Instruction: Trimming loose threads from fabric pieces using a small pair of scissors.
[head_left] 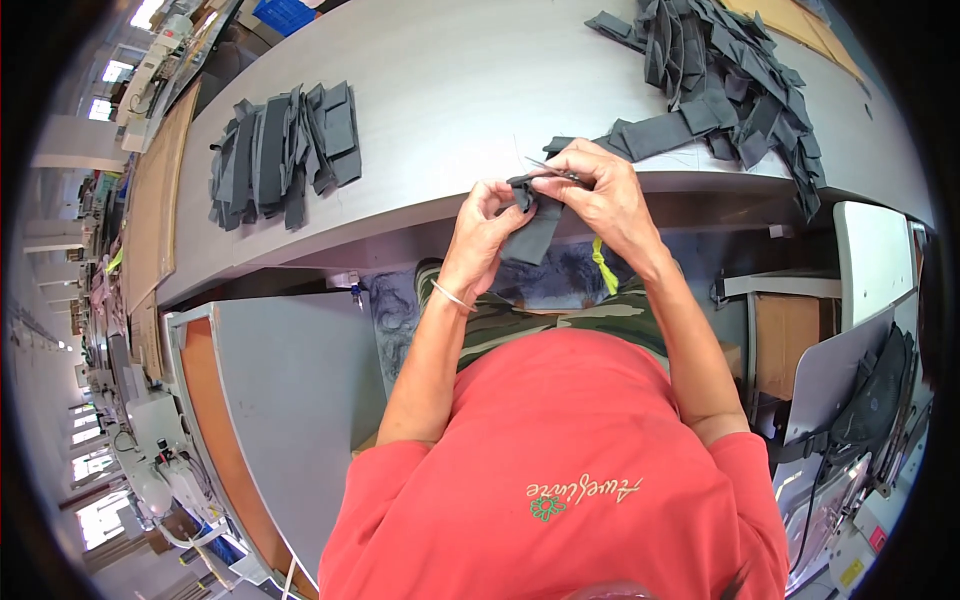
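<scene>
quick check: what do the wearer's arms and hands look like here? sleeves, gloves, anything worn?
Both hands are bare, no gloves: left hand, right hand. Forearms are uncovered; short red sleeves of a red shirt end above the elbows. A thin light bracelet circles the left wrist. No rings or watch can be made out.

Long grey worktable [450, 90] across the top, bright windows [95, 520] along the left edge, grey side table [300, 400] lower left
</scene>
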